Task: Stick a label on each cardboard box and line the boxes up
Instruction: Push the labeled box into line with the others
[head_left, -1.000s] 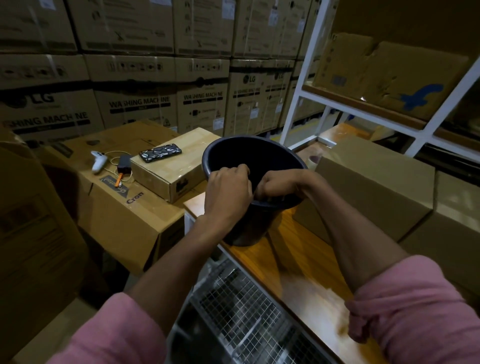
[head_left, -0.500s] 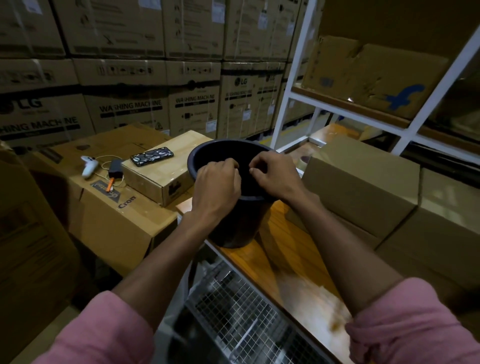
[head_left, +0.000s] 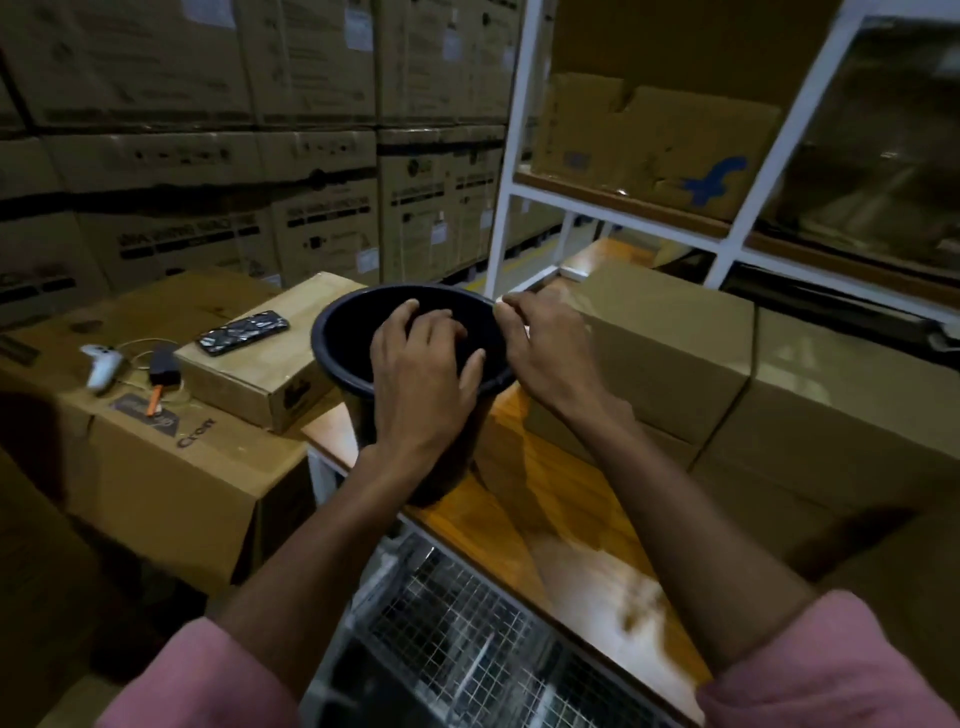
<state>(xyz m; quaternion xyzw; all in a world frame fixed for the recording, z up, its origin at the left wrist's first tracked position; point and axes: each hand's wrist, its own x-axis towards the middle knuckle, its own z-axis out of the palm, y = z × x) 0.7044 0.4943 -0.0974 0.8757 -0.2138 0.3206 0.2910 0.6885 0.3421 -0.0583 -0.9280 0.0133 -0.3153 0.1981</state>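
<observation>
Left hand (head_left: 423, 364): fingers spread loosely over black bucket (head_left: 343, 358), holding nothing.
Right hand (head_left: 545, 345): fingertips pinched at bucket's far rim; contents indiscernible.
Cardboard box (head_left: 670, 353): just right, lengthwise along the table edge.

Looked like a warehouse or stockroom; stacked high along the back wall, printed appliance cartons (head_left: 322, 208) bearing paper labels; to the right, white metal racking (head_left: 506, 156) with a worn shipping box (head_left: 649, 140) on its shelf; closer in, plain cardboard boxes (head_left: 670, 353) lined along a wooden bench (head_left: 561, 519); dim throughout, more brown cartons (head_left: 171, 457) crowding the left.
</observation>
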